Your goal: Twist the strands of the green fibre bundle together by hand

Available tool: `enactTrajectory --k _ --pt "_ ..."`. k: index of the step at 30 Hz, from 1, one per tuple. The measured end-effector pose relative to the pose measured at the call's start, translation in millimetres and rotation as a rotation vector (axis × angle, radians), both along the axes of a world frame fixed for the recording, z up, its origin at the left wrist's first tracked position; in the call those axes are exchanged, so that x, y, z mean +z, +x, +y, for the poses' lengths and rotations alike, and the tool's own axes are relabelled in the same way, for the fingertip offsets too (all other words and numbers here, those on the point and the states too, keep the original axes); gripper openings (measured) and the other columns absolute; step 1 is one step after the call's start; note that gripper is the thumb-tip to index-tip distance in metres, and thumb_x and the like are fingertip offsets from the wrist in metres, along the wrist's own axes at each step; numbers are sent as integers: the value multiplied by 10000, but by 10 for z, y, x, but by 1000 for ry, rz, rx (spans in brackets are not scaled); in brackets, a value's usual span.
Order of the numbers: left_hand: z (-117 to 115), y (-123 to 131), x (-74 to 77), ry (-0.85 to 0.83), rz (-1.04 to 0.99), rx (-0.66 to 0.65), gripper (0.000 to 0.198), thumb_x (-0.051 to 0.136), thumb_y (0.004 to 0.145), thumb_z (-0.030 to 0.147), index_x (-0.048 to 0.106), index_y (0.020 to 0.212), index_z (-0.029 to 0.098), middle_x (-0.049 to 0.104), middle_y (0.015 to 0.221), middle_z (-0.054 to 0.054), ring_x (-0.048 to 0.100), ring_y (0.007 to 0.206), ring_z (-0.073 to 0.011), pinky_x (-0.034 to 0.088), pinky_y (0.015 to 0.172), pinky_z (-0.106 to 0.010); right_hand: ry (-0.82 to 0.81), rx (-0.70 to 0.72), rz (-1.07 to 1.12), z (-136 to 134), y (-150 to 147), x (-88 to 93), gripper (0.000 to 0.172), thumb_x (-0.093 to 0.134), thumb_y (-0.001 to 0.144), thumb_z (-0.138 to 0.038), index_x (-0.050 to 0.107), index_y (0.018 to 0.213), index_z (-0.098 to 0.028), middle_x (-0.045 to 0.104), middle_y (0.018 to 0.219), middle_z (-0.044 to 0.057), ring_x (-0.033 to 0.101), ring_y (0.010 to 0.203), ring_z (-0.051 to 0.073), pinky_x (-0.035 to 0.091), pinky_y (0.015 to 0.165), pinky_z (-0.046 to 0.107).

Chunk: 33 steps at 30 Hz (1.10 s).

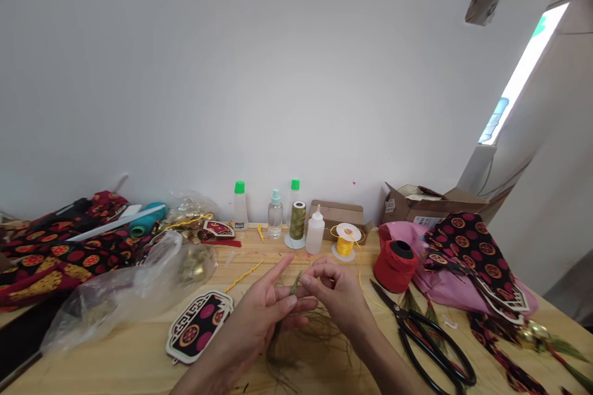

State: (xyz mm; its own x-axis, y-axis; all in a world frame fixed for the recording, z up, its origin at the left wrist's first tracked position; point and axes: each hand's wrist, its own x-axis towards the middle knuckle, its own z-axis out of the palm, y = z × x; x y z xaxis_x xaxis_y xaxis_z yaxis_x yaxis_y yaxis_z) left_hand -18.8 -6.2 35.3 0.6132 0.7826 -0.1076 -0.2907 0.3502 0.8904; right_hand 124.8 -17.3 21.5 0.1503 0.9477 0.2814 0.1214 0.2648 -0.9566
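Note:
My left hand (262, 315) is closed, its thumb pressing a bundle of olive-green threads (295, 284) against the fingers. At the top of that bundle, my right hand (337, 296) pinches with thumb and forefinger, apparently on the same threads. Loose strands (278, 355) hang under my hands toward the wooden table (152, 376). Left of my hands lies a patterned fabric ornament (201, 328) with a pale cut-out frame and a yellow twisted cord (244, 276). Black-handled scissors (424, 336) rest open to the right of my right hand.
Along the wall stand an olive thread spool (298, 221), a white squeeze bottle (315, 234), a clear bottle (275, 219) and a yellow cord spool (345, 248). A red thread cone (393, 268) and cardboard box (433, 203) are at right. Plastic bags (125, 287) and patterned fabric (60, 259) lie left.

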Motion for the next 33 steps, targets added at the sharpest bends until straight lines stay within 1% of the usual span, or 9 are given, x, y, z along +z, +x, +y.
enactTrajectory --k 6,10,12,15,18,20,23,29,33 --pt "-5 7 19 -40 16 27 726 577 712 133 158 1304 161 661 921 -140 613 815 -210 453 677 -309 -11 -107 -9 18 58 15 177 592 637 -305 626 628 -132 507 575 -12 407 515 107 328 505 226" --pt "35 9 12 -7 -45 128 697 568 720 156 182 1300 143 669 919 -129 586 903 -209 402 808 -330 -12 -160 48 15 32 11 289 508 704 -408 591 664 -134 509 578 -6 416 523 114 342 516 232" --pt "65 5 -12 40 -61 195 673 561 727 181 204 1297 145 676 917 -108 555 965 -193 338 886 -316 -22 -110 100 0 -40 -10 338 487 716 -453 574 625 -139 512 575 1 435 537 121 356 524 233" --pt "81 2 -57 110 -34 237 665 563 726 213 225 1295 150 681 917 -89 547 972 -176 306 909 -286 -9 91 181 -41 -198 -57 329 486 737 -452 583 681 -143 545 641 16 488 631 140 390 607 243" --pt "57 9 -90 124 -14 232 674 571 717 214 231 1295 147 673 938 -100 574 897 -172 379 821 -262 -11 214 273 -75 -319 -106 282 514 740 -422 567 703 -147 531 634 -3 491 619 120 396 606 227" --pt "42 15 -102 128 5 229 681 575 712 218 230 1296 157 661 966 -114 599 764 -160 437 670 -241 -75 246 324 -80 -343 -129 283 540 720 -425 553 678 -146 513 567 -25 462 512 89 374 507 197" --pt "49 19 -104 127 36 231 679 573 710 254 234 1294 180 631 1023 -135 555 524 -111 425 481 -228 -186 271 331 -72 -320 -142 314 567 688 -444 565 647 -132 506 479 -35 400 373 54 295 386 172" --pt "83 30 -107 54 22 240 659 586 696 285 283 1278 213 620 1038 -140 514 456 -78 424 491 -237 -237 296 295 -56 -272 -145 334 610 639 -440 598 567 -114 532 456 -22 385 332 36 245 358 167" --pt "65 39 -130 24 -13 227 625 576 704 279 312 1266 204 643 980 -146 495 408 -70 437 483 -253 -230 298 289 -64 -265 -174 358 589 668 -431 591 500 -115 504 408 -35 360 315 31 217 358 173"
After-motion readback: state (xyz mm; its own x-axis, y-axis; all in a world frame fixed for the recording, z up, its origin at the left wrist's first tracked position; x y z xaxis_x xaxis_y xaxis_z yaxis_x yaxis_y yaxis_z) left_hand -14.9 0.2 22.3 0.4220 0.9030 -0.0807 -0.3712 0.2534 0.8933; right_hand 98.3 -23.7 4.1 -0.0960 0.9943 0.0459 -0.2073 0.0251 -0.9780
